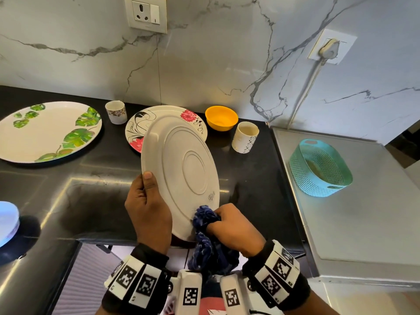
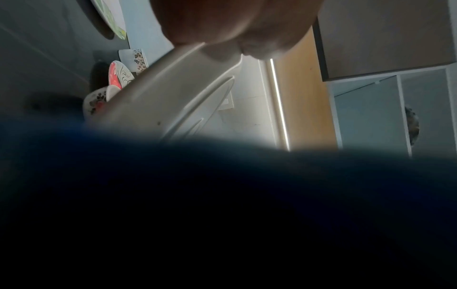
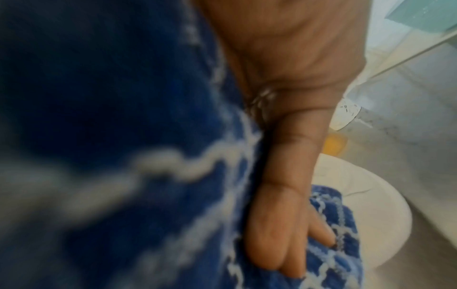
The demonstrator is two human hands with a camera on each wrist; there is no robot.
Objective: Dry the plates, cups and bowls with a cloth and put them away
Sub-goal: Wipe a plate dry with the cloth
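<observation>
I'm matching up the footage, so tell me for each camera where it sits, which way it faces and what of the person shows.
Head: worn on the head, looks forward and down at the black counter; left hand holds the white plate, right hand presses the blue cloth on it.
Left wrist: looks along the hand; fingers on the plate's rim, lower half dark.
Right wrist: looks along the fingers curled round the cloth.
Shared: all three show the white plate.

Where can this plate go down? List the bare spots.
Free: the dark counter in front of the leaf-print platter, and the steel surface in front of the teal mesh basket. Crowded: the back strip, with the floral plate, orange bowl and two cups.
</observation>
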